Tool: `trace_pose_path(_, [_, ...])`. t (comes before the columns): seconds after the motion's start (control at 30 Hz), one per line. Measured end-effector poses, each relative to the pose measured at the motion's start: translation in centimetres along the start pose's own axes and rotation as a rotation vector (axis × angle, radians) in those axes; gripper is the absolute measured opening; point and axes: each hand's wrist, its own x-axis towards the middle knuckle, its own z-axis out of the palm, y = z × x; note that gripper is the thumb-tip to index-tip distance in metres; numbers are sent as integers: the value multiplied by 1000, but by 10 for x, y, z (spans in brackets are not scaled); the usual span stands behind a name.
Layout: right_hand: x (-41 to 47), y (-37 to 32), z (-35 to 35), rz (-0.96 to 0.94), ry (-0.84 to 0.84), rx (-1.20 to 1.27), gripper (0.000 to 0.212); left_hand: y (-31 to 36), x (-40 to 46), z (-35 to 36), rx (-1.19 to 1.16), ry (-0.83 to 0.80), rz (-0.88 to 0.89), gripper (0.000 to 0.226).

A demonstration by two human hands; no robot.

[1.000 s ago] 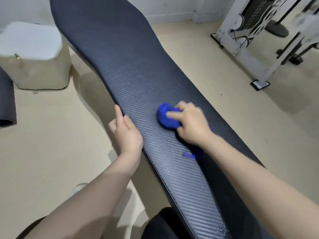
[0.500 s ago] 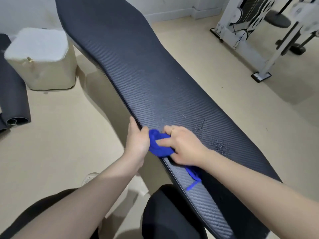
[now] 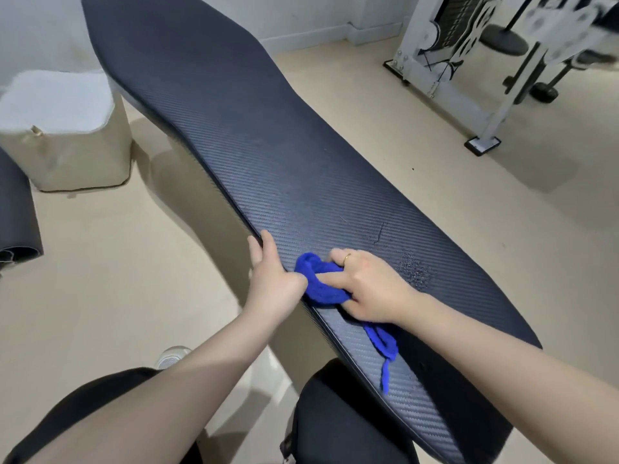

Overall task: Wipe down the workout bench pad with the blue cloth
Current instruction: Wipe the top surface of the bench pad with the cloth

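The long dark bench pad (image 3: 234,128) with a woven texture runs from the upper left to the lower right. My right hand (image 3: 368,289) presses a bunched blue cloth (image 3: 321,283) onto the pad near its left edge; a loose tail of the cloth trails toward me under my wrist. My left hand (image 3: 271,276) grips the pad's left edge, thumb on top, touching the cloth. A scuffed, cracked patch (image 3: 412,269) lies on the pad just right of my right hand.
A cream padded box (image 3: 67,135) stands on the beige floor at the left, with a rolled dark mat (image 3: 16,216) beside it. A white weight machine frame (image 3: 475,78) occupies the upper right. My dark-clothed knees (image 3: 341,416) are below the bench.
My right hand slid the cloth from the pad's middle to its left edge, beside my left hand. The view shifted along the bench, showing the scuffed patch.
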Motion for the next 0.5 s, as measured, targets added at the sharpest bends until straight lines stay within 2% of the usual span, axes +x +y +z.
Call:
trace_pose_path(0.07, [11,29,-5,182,69,-58,38,-4,1,-3,63,15,50,84])
trace_pose_path(0.17, [34,73,-15,757,275,-112,26,-10,-4,-2,133,12,129,87])
trace_pose_path(0.2, [37,77,-16,852,280,-105,22,-10,-6,0,149,6,157,87])
trace_pose_path(0.27, [32,67,-15,792,253,-119,23,-8,-8,4,178,1,188,79])
trace_pose_path(0.4, [-11,30,3,256,198,-107,30,-6,-7,9,207,-3,182,67])
trace_pose_path(0.43, [-17,36,3,218,180,-109,32,-6,-6,10,222,-8,184,69])
trace_pose_path(0.47, [-19,48,2,262,201,-117,33,-6,-6,11,240,-12,185,70])
trace_pose_path(0.5, [-16,64,-1,390,253,-138,33,-5,-4,12,253,-13,180,71])
